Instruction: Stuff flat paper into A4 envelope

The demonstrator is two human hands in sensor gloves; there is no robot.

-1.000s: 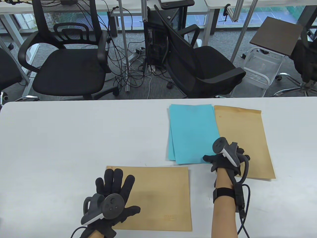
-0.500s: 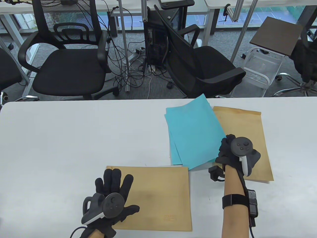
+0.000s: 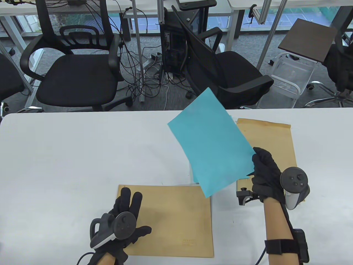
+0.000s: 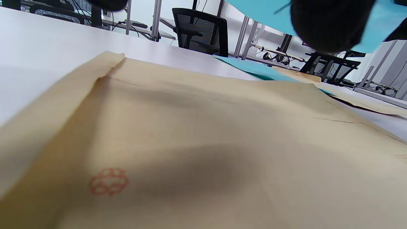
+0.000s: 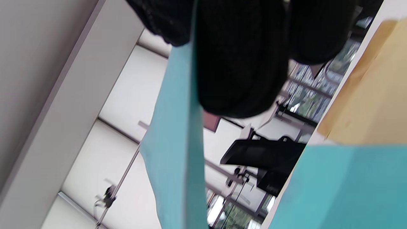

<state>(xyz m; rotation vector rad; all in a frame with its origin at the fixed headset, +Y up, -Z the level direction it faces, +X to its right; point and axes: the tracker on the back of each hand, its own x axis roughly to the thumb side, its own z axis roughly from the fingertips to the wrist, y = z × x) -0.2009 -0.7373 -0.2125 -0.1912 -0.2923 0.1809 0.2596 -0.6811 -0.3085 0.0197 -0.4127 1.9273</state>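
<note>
A brown A4 envelope lies flat at the near middle of the table and fills the left wrist view. My left hand rests flat on its left part, fingers extended. My right hand pinches the right corner of one teal sheet and holds it tilted above the table. In the right wrist view the sheet shows edge-on between my fingers. The rest of the teal stack lies on the table below, mostly hidden in the table view.
A second brown envelope lies at the right, partly under the teal stack and my right hand. Black office chairs stand beyond the table's far edge. Bare white tabletop spreads to the left.
My right hand has pinched one teal sheet and lifted it off the stack, turning palm-side in and drawing back to the right. My left hand has slid slightly nearer, its fingers closer together.
</note>
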